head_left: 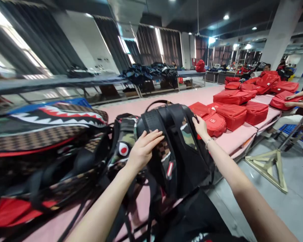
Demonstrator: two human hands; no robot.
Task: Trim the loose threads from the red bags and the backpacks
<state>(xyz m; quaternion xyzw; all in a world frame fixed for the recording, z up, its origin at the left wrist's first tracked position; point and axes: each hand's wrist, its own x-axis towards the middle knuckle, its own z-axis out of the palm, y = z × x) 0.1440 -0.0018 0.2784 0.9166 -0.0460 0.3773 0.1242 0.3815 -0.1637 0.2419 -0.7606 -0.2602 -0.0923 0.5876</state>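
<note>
A black backpack point(185, 161) with camouflage and brown-check patches stands in front of me, its shoulder straps facing me. My left hand point(144, 148) lies on its left strap, fingers stretched out and nothing gripped. At the upper right side of the backpack, my right hand point(200, 126) is closed at the edge; a small dark part shows by the thumb, too small to name. Just left of the backpack is a camouflage bag point(125, 144) with a red-and-white eye patch, partly covered by my left hand and forearm.
More patterned bags point(47, 126) with a shark-teeth print are piled at the left. Several red bags point(231, 116) sit along the pink-covered table point(181, 95). Another person's hands point(291, 101) touch a red bag at right. A triangular metal base point(270, 168) stands on the floor.
</note>
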